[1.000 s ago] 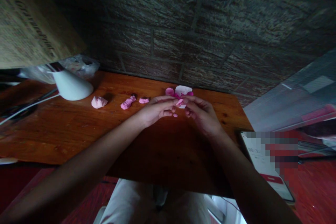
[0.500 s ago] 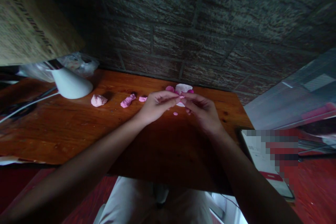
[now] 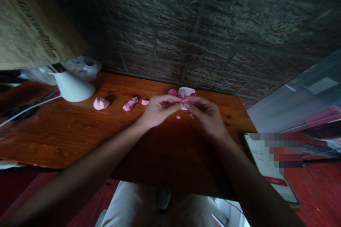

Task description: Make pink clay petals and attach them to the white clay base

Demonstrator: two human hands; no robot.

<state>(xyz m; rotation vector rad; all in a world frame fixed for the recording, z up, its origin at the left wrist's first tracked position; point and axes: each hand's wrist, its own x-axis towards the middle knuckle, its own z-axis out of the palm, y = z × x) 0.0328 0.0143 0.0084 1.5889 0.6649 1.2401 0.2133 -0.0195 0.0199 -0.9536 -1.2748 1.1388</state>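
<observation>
My left hand (image 3: 158,110) and my right hand (image 3: 209,114) meet over the wooden table, thumbs and fingertips pinched together. Between them is a small piece of pink clay (image 3: 184,101), partly covered by the fingers. Just behind the fingertips lie a pale pink, petal-like flat piece (image 3: 187,90) and a darker pink round piece (image 3: 172,92). A small pink dot of clay (image 3: 178,117) rests in front of the hands. To the left are a small pink piece (image 3: 145,102), a longer crumpled pink lump (image 3: 130,104) and a pale pink lump (image 3: 101,103).
A lamp with a white base (image 3: 75,87) and a brown paper shade (image 3: 34,25) stands at the left, its cable trailing on the table (image 3: 66,142). Behind it is a clear plastic bag (image 3: 86,68). A stone-patterned wall (image 3: 176,42) backs the table. A tablet-like screen (image 3: 266,163) is at the right edge.
Both hands stay together at the same spot, with slight shifts of the fingertips around the pink piece. The whole view has shifted slightly; the pieces on the table lie as before.
</observation>
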